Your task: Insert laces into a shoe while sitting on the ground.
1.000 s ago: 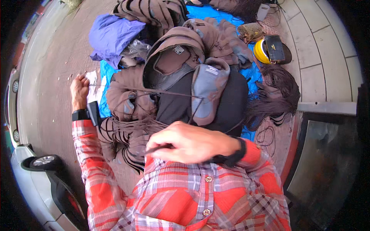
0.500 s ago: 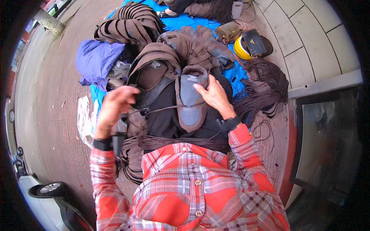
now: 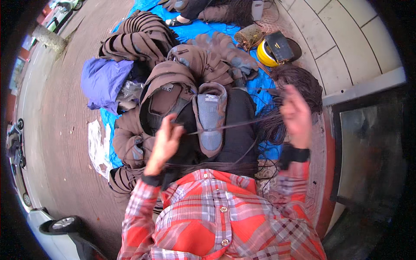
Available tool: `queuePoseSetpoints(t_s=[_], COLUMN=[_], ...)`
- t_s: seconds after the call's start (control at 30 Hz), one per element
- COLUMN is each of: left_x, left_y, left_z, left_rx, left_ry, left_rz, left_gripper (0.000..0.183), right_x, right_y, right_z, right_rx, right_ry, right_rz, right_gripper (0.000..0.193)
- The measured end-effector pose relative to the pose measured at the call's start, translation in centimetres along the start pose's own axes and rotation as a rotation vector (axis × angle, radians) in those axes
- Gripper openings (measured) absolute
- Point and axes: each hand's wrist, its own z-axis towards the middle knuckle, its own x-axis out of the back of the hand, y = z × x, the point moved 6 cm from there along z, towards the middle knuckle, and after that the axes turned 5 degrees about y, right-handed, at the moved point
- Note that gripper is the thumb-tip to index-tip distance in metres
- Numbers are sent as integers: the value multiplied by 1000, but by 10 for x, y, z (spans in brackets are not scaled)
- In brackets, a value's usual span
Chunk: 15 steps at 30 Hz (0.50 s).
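Note:
A grey-brown shoe upper (image 3: 209, 123), with a pale printed tongue, lies on my dark-trousered lap, toe toward me. Across it runs a thin dark shoelace (image 3: 242, 125), stretched sideways between my two hands. My left hand (image 3: 167, 141) is left of the shoe, its fingers pinched at the lace's left part. My right hand (image 3: 297, 115), smeared by motion, is raised well to the right and grips the lace's other part. More dark laces (image 3: 225, 167) lie over my lap at the waist.
Nested stacks of brown shoe uppers (image 3: 138, 37) lie ahead and to the left on a blue sheet (image 3: 208, 28). A purple cloth bundle (image 3: 104, 80) is at left. On the right are a lace heap (image 3: 299, 89) and a yellow round container (image 3: 266, 54) with a black box-like item (image 3: 279, 47).
My right hand has left the shoe and moved right with the lace. My left hand has come inward and slightly nearer the shoe. The shoe stays on my lap.

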Motion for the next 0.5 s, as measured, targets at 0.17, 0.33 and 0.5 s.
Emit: queuePoseSetpoints(t_s=[0.17, 0.33, 0.5], left_x=[170, 408, 428], left_y=[-39, -141, -110], left_z=[-17, -100, -144], left_rx=[6, 134, 209], left_ry=[404, 605, 915], left_rz=[155, -1, 292], left_gripper=[24, 32, 30], right_x=[128, 243, 259], right_y=[-130, -145, -151], right_z=[-39, -48, -66], right_rx=[417, 478, 686], right_ry=[42, 308, 579], right_rz=[82, 128, 101], right_gripper=[36, 18, 16])
